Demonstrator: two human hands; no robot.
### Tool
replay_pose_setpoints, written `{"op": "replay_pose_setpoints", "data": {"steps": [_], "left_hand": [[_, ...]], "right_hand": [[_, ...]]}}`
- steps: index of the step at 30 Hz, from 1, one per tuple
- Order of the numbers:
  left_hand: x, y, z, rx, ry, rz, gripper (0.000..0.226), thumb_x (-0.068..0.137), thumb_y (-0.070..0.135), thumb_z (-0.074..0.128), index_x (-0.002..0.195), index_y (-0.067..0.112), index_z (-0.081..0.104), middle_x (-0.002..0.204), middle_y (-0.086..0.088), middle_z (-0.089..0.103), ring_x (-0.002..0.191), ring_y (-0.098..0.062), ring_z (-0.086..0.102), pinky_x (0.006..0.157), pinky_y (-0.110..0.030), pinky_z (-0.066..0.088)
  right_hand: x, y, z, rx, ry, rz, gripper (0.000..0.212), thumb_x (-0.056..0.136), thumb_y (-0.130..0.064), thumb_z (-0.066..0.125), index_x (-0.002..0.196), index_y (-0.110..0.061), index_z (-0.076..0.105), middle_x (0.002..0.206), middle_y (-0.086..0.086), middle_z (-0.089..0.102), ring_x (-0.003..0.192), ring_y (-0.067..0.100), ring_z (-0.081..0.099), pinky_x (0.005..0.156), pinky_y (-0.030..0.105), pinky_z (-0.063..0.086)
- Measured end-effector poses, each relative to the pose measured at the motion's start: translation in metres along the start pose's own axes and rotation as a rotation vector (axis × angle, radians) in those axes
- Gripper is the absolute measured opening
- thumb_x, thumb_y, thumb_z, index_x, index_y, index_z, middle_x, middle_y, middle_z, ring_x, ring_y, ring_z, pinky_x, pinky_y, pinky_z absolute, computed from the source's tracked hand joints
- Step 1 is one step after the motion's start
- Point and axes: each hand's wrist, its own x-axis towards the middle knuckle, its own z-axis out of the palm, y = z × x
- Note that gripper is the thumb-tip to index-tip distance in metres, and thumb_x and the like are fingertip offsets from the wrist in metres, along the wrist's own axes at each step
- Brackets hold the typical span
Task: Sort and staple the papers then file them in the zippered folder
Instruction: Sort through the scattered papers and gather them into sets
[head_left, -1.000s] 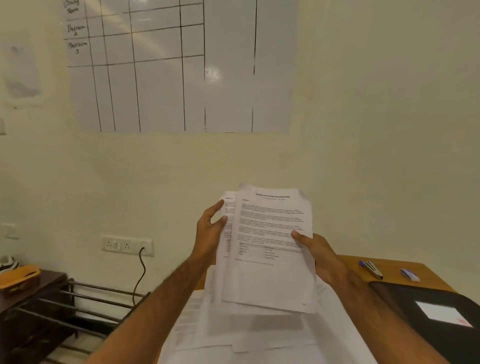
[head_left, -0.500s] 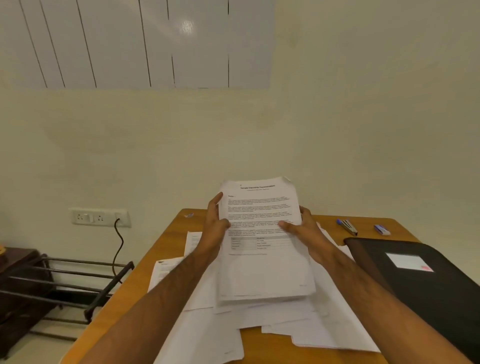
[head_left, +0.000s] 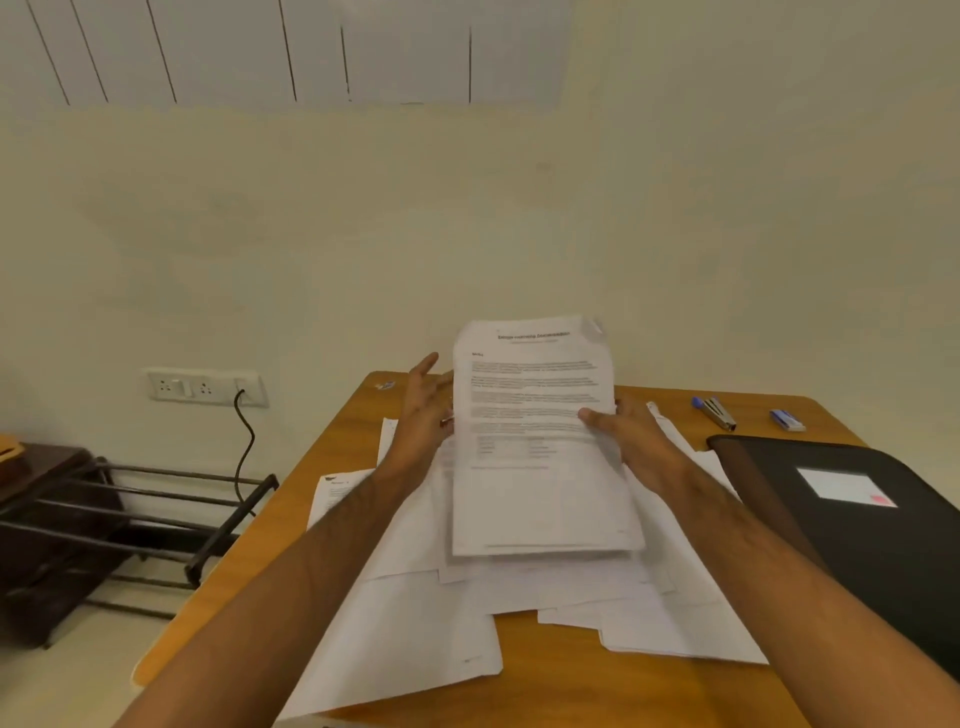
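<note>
stack of papers (head_left: 535, 441) now squared and lowered toward the counter (head_left: 571, 691); left hand (head_left: 423, 415) flat alongside, right hand (head_left: 631, 434) pinching—stapling looks next.

Matt white paper sheets (head_left: 535, 441) on smooth wooden table (head_left: 332, 447) (black folder (head_left: 857, 545) slightly glossy).

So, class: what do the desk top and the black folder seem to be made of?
Desk top: likely wood or wood-look laminate, orange-brown with a smooth, slightly glossy sheen. Black folder: probably faux leather or plastic, matte dark cover bearing a pale label.
</note>
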Motion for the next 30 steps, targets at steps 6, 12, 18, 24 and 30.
{"op": "replay_pose_setpoints", "data": {"steps": [6,12,18,24,30], "left_hand": [[-0.002,-0.014,-0.031,0.329,0.173,-0.050,0.035,0.098,0.000,0.047,0.123,0.022,0.056,0.132,-0.001,0.060,0.112,-0.018,0.062,0.080,-0.027,0.053],[0.003,-0.036,-0.035,0.615,0.086,-0.266,0.050,0.096,0.019,0.064,0.139,0.014,0.040,0.137,-0.008,0.054,0.107,-0.019,0.055,0.084,-0.033,0.050],[0.015,-0.052,-0.030,0.715,0.026,-0.227,0.070,0.088,0.008,0.072,0.144,0.016,0.031,0.133,-0.008,0.059,0.110,-0.023,0.061,0.093,-0.040,0.054],[0.019,-0.059,-0.036,0.704,0.021,-0.179,0.066,0.088,0.003,0.071,0.141,0.024,0.037,0.115,0.004,0.055,0.103,-0.018,0.061,0.077,-0.030,0.057],[0.014,-0.054,-0.049,0.595,0.076,-0.133,0.063,0.089,-0.001,0.068,0.137,0.028,0.042,0.116,-0.003,0.060,0.098,-0.023,0.067,0.060,-0.021,0.058]], "right_hand": [[0.013,0.022,-0.036,0.298,0.133,0.062,0.053,0.089,-0.014,0.073,0.140,-0.019,0.058,0.136,0.007,0.066,0.121,0.032,0.065,0.097,0.050,0.055],[0.013,0.030,-0.033,0.477,0.210,0.195,0.013,0.107,-0.009,0.042,0.108,-0.010,0.055,0.058,-0.003,0.062,0.040,0.004,0.058,0.036,0.017,0.044],[0.021,0.047,-0.026,0.308,0.228,0.194,0.014,0.104,-0.013,0.048,0.093,-0.018,0.056,0.079,-0.001,0.065,0.067,0.010,0.063,0.064,0.026,0.056],[0.019,0.053,-0.027,0.409,0.144,0.181,0.018,0.104,-0.013,0.049,0.115,-0.010,0.063,0.093,0.008,0.076,0.079,0.021,0.073,0.063,0.030,0.062],[0.019,0.051,-0.023,0.497,0.112,0.217,0.039,0.099,-0.017,0.059,0.137,-0.021,0.060,0.126,0.015,0.068,0.105,0.034,0.068,0.085,0.046,0.059]]}}
